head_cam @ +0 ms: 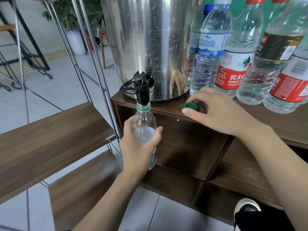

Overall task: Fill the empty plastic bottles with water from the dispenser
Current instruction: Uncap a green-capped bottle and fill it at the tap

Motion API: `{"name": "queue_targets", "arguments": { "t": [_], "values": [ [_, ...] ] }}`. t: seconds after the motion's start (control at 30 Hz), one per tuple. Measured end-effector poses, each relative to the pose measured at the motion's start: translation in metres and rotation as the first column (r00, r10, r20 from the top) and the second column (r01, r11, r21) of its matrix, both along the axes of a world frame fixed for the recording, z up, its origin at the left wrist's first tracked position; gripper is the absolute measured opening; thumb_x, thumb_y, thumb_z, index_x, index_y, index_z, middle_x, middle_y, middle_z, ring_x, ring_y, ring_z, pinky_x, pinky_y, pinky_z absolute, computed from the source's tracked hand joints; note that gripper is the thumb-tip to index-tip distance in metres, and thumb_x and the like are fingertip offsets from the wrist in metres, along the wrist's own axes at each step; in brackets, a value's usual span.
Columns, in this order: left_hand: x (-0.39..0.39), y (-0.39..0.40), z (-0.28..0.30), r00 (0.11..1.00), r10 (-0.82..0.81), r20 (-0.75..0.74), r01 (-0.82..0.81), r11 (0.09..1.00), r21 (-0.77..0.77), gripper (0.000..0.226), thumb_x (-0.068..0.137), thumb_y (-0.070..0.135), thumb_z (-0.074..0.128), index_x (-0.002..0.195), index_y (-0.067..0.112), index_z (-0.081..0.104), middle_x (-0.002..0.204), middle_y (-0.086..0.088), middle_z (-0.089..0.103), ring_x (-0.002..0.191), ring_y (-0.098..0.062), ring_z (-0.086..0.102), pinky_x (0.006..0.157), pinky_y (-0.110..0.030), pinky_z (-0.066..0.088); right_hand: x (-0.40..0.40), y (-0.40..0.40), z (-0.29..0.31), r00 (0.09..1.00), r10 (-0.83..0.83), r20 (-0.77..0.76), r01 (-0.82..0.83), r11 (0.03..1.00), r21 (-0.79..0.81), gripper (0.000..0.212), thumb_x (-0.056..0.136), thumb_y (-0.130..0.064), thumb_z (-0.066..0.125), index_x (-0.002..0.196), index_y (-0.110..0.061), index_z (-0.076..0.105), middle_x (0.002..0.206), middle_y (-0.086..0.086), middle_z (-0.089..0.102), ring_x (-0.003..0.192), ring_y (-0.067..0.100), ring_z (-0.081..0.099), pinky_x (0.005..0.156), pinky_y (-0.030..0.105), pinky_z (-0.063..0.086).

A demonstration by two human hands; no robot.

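My left hand grips a clear plastic bottle with a green neck ring, its open mouth up against the black tap of the steel water dispenser. The bottle looks empty. A green cap lies upside down on the wooden cabinet top. My right hand rests over that cap, fingers curled around it, thumb on the cabinet's front edge. Whether the fingers pinch the cap I cannot tell.
Several plastic bottles stand to the right of the dispenser, among them a blue-labelled one and a red-labelled one. Wooden shelves on a metal frame lie to the left. Open cubbies sit under the cabinet top.
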State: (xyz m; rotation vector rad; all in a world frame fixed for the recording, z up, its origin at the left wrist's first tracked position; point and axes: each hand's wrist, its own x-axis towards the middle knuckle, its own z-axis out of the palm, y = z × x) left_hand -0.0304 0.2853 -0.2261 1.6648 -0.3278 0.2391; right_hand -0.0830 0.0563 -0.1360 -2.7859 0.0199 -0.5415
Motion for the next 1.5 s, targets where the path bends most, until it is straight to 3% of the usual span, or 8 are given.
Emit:
{"name": "queue_targets", "arguments": {
  "t": [0.73, 0.97, 1.5],
  "values": [
    [-0.0004, 0.0, 0.0005, 1.0, -0.017, -0.005, 0.017, 1.0, -0.022, 0.062, 0.08, 0.03, 0.089, 0.133, 0.025, 0.057, 0.114, 0.016, 0.068, 0.108, 0.003, 0.063, 0.085, -0.006, 0.047, 0.0012, -0.0018, -0.0013, 1.0, 0.01, 0.011, -0.01, 1.0, -0.001, 0.047, 0.086, -0.072, 0.05, 0.108, -0.035, 0.067, 0.093, -0.02, 0.049, 0.079, 0.0, 0.052, 0.072, 0.028, 0.039],
    [0.0001, -0.0006, 0.0001, 1.0, -0.017, -0.005, 0.017, 1.0, -0.025, 0.061, 0.08, 0.029, 0.09, 0.131, 0.025, 0.058, 0.111, 0.017, 0.069, 0.105, 0.004, 0.064, 0.084, -0.007, 0.048, 0.001, -0.0019, -0.0015, 1.0, 0.01, 0.007, -0.01, 1.0, 0.007, 0.048, 0.085, -0.074, 0.049, 0.109, -0.035, 0.067, 0.096, -0.019, 0.051, 0.081, 0.001, 0.053, 0.075, 0.033, 0.047],
    [-0.0003, -0.0009, 0.0005, 1.0, -0.01, -0.005, 0.009, 0.999, -0.032, 0.061, 0.079, 0.03, 0.09, 0.131, 0.026, 0.058, 0.109, 0.017, 0.07, 0.104, 0.003, 0.065, 0.084, -0.008, 0.048, 0.0006, -0.0007, -0.0008, 1.0, 0.01, 0.01, -0.01, 1.0, 0.005, 0.05, 0.085, -0.073, 0.049, 0.11, -0.033, 0.068, 0.095, -0.018, 0.05, 0.08, 0.003, 0.054, 0.074, 0.033, 0.046]
  ]
}}
